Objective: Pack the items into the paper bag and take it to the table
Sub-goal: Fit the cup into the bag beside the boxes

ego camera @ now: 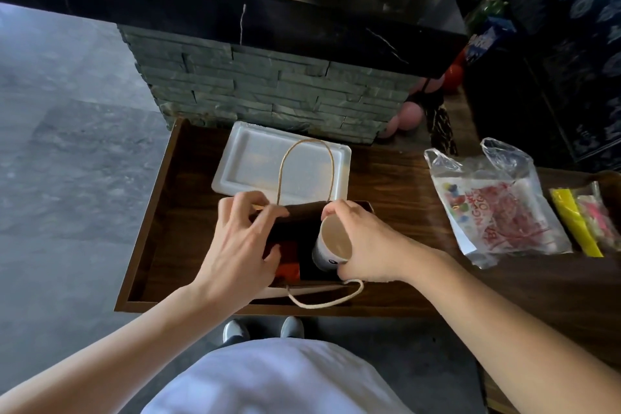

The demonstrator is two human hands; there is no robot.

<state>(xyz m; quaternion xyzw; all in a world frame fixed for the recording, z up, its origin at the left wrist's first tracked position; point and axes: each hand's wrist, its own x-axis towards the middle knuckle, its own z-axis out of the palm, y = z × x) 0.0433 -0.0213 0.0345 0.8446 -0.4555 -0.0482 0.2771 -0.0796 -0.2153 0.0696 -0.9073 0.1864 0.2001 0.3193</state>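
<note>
Right hand [364,244] wraps around a white paper cup [331,245], fingers curled on its rim and side, cup tilted with its open mouth facing the camera, inside looks tan. Cup sits partly inside the mouth of the brown paper bag [322,208], at the bag's right end. Left hand [237,245] is on the bag's left side, fingers spread, thumb and forefinger pinching the far top edge of the bag and pulling the opening wide. Below the left fingers, inside the bag, a red-orange item [289,267] shows; cannot tell what it is. Bag's far twine handle [304,165] stands up in a loop between the two hands; near white cord handle [327,299] hangs down over the front edge, just under the right wrist. Bag stands on a dark wooden tray-like surface [188,178]. Beyond both hands, touching or just behind the bag, lies a white foam lidded food container [255,161], flat. Right of the right hand, well apart, a clear plastic bag with red printing [497,208] lies on the wood; further right a yellow strip packet [576,222] with pink bits beside it. Near the person: white shirt [279,380], grey shoe tips [237,329].
</note>
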